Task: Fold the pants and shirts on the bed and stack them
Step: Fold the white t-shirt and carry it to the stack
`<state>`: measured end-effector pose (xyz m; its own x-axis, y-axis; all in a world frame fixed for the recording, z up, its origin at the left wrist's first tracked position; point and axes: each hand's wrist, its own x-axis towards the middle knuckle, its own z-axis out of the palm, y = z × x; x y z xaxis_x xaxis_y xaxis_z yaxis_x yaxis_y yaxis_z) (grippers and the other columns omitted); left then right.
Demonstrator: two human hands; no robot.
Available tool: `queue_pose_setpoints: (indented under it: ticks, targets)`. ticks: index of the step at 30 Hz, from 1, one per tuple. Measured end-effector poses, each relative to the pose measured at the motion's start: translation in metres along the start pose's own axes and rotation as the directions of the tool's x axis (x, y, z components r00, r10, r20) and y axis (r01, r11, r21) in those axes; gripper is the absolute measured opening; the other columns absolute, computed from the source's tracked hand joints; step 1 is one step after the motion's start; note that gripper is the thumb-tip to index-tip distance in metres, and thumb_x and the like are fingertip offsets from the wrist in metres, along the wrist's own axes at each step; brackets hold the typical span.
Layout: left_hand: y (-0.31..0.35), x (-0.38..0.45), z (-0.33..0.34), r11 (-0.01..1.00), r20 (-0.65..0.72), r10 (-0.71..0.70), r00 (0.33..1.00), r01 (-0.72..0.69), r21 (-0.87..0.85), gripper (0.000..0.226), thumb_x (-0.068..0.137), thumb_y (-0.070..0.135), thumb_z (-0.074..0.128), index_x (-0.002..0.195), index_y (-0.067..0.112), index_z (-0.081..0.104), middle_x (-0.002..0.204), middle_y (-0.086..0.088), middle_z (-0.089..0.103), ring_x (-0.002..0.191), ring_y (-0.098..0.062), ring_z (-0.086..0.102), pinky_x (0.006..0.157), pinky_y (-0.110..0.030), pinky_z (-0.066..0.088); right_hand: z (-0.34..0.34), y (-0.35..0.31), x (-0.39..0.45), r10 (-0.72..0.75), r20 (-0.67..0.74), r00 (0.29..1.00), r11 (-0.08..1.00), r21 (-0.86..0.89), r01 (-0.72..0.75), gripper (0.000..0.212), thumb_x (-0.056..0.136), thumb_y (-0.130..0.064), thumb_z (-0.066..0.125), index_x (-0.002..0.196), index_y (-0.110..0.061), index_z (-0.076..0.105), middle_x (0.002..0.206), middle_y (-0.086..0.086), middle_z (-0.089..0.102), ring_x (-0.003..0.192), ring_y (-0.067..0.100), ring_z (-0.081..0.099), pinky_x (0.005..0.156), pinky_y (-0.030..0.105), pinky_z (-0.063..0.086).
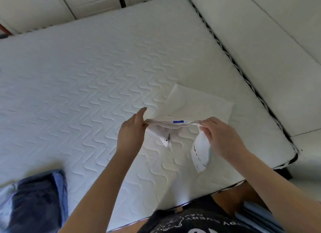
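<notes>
Bright, even daylight falls on the white bed (86,72), washing out its quilted pattern toward the right. Shadows are soft and faint. Wide-angle distortion bends the mattress edges. The blue folded pants (36,201) at lower left are smeared by blur; overall sharpness is moderate.

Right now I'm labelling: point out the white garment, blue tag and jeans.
white garment (196,104), head view, flat upper panel
blue tag (178,121), head view, tag's middle
jeans (34,198), head view, dark folded top

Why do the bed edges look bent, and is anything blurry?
Head view: the wide-angle lens bows the white quilted mattress edges; the folded dark blue jeans at lower left are smeared with blur; the white garment nearly washes out against the mattress.
</notes>
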<state>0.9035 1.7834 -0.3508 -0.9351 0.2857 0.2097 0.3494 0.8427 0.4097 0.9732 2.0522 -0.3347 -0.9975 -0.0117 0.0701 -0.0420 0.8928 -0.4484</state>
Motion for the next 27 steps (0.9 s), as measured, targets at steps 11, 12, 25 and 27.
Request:
queue_pose_setpoints:
  ticks: [11, 12, 25, 27]
  targets:
    - [-0.007, -0.007, -0.135, 0.960, -0.126, -0.112, 0.986, 0.074, -0.271, 0.012, 0.098, 0.024, 0.052, 0.089, 0.016, 0.052, 0.053, 0.008, 0.042, 0.053, -0.010, 0.047, 0.047, -0.019, 0.032, -0.084, -0.110, 0.019, -0.043, -0.249, 0.968, 0.979, 0.185, 0.091, 0.013, 0.093, -0.013, 0.063, 0.099, -0.011, 0.074, 0.088, -0.007, 0.070, 0.075, 0.004, 0.055, 0.073, 0.007, 0.038]
    - [-0.008, -0.005, -0.147, 0.948, -0.133, -0.121, 0.984, 0.075, -0.308, 0.017, 0.098, 0.025, 0.053, 0.083, 0.020, 0.048, 0.051, 0.006, 0.038, 0.054, -0.009, 0.045, 0.047, -0.019, 0.032, -0.091, -0.121, 0.022, -0.046, -0.252, 0.967, 0.976, 0.195, 0.097, 0.014, 0.093, -0.013, 0.063, 0.101, -0.012, 0.075, 0.091, -0.010, 0.068, 0.080, -0.002, 0.052, 0.074, 0.001, 0.035]
    - [0.027, -0.021, -0.214, 0.694, -0.028, -0.138, 0.990, 0.076, -0.716, 0.027, 0.101, 0.032, 0.046, 0.122, 0.044, 0.058, 0.087, 0.004, 0.073, 0.080, -0.016, 0.068, 0.077, -0.039, 0.057, -0.119, -0.247, 0.025, 0.015, -0.135, 0.991, 0.677, 0.731, 0.089, 0.016, 0.092, -0.010, 0.064, 0.096, -0.018, 0.076, 0.088, -0.005, 0.075, 0.084, 0.015, 0.069, 0.084, 0.035, 0.058]
    - [0.030, -0.027, -0.208, 0.700, -0.015, -0.078, 0.997, 0.044, -0.713, 0.031, 0.102, 0.037, 0.043, 0.130, 0.046, 0.050, 0.092, 0.006, 0.071, 0.085, -0.010, 0.068, 0.079, -0.029, 0.055, -0.116, -0.262, 0.026, 0.009, -0.143, 0.990, 0.660, 0.745, 0.102, 0.019, 0.093, -0.006, 0.061, 0.101, -0.016, 0.075, 0.096, 0.006, 0.075, 0.094, 0.026, 0.069, 0.089, 0.045, 0.056]
